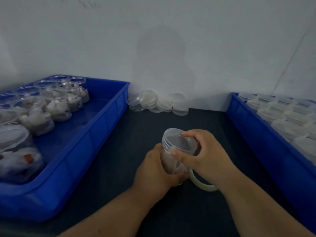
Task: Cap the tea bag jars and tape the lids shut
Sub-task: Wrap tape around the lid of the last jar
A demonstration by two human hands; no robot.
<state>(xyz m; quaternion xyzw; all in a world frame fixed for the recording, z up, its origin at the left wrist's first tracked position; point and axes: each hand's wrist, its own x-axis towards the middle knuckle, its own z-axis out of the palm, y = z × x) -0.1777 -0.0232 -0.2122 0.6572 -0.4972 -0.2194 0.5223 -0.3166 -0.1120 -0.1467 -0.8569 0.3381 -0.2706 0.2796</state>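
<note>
Gripping jar [168, 161] round lower body with left hand [153, 170], fingers wrapped under and behind, mid-table above dark mat [119, 168]; tilted, mouth up and toward wall [153, 48]. Pinching lid [179, 141] on jar mouth with right hand [205, 156], thumb at near rim, fingers curled over far rim; cannot tell whether screwed down, threads showing just below the rim. Pale tea bags seen through jar wall, blurred. Lying flat on mat just beside jar base and touching left fingertips: tape roll [201, 184], far half hidden under right hand and wrist. Flanking on left: blue tray [95, 134], long side near left forearm, holding rows of open jars [56, 106] filled with tea bags, packed toward its left end; one nearer the front looks lidded, too blurred to be sure. Flanking on right: second blue tray [256, 142], packed with rows of capped jars [282, 115], contents not readable. Leaning against wall between trays, well apart from hands: loose lids [157, 102] in overlapping stacks. Nothing between hands and lid stacks but mat; both tray walls close in on work spot.
</note>
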